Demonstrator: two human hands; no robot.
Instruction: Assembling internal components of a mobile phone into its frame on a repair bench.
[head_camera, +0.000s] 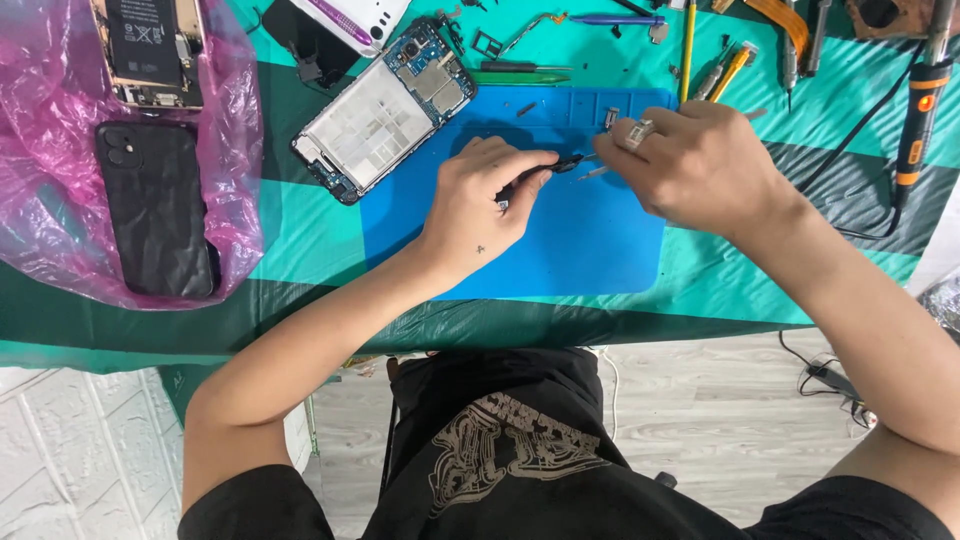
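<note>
A green checked cloth covers the surface (300, 240), with a blue work mat (560, 230) on it. Over the mat, the left hand (480, 205) pinches a small dark part (545, 170) in closed fingers (520, 165). Just right of it, the right hand (700, 165) grips thin metal tweezers (592, 172), tips touching that part. An opened phone frame (385, 110) lies beyond the left fingers.

Table under green checked cloth (300, 250): blue work mat (590, 250), opened phone frame (385, 110), pink plastic bag (50, 200), soldering iron (920, 120), scattered hand tools (735, 65)
</note>
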